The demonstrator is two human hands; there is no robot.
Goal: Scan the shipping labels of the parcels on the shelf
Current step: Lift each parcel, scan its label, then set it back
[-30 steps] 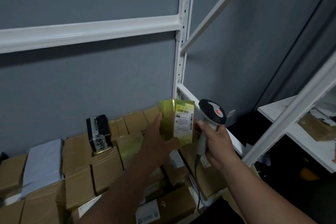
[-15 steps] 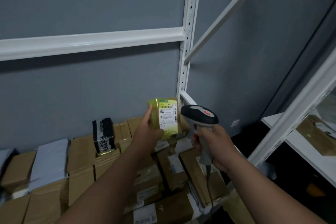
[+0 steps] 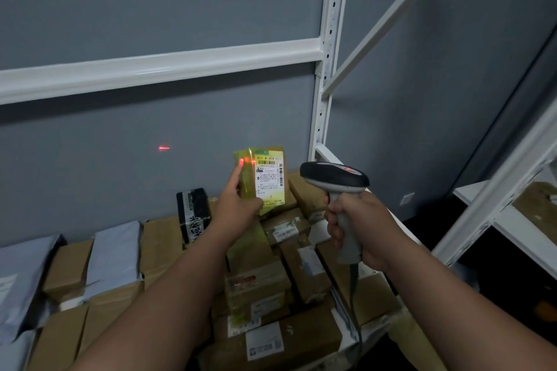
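My left hand (image 3: 236, 205) holds a small yellow-green parcel (image 3: 250, 182) upright above the shelf, its white shipping label (image 3: 269, 177) facing me. My right hand (image 3: 358, 220) grips the handle of a grey and black barcode scanner (image 3: 334, 179), aimed at the parcel from its right. A red laser line falls across the top of the label and my left forefinger, and a red streak shows on the grey wall (image 3: 164, 148) behind. Brown cardboard parcels (image 3: 262, 283) with labels fill the shelf below.
A black parcel with white lettering (image 3: 193, 214) stands at the back. Grey mailer bags (image 3: 116, 253) lie on the left. A white upright post (image 3: 327, 75) and a diagonal brace (image 3: 388, 15) frame the shelf. Another white shelf (image 3: 512, 220) stands to the right.
The scanner has swung left to point at the parcel, and its red laser now lights the label. My left hand has stretched the parcel further out toward the wall.
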